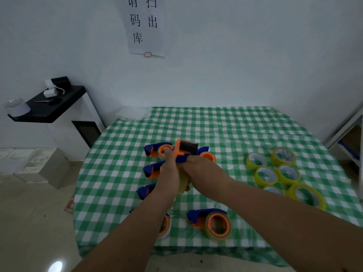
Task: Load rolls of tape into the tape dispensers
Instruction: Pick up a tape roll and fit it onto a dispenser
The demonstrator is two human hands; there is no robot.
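Both my hands hold one blue and orange tape dispenser [184,150] above the middle of the table, its dark roller end pointing away from me. My left hand [170,173] grips it from the left, my right hand [198,169] from the right. A yellowish tape roll [182,183] shows between my palms, under the dispenser. Several more blue and orange dispensers lie on the cloth: one at the back left [157,149], one near the front with a roll on it [212,222], others partly hidden by my left arm. Several loose yellow tape rolls [279,173] lie at the right.
The table carries a green and white checked cloth [225,130]. A black shelf [51,105] with small items stands at the left by the wall. A paper sign [144,26] hangs on the wall behind. A grey box [47,167] sits on the floor at the left.
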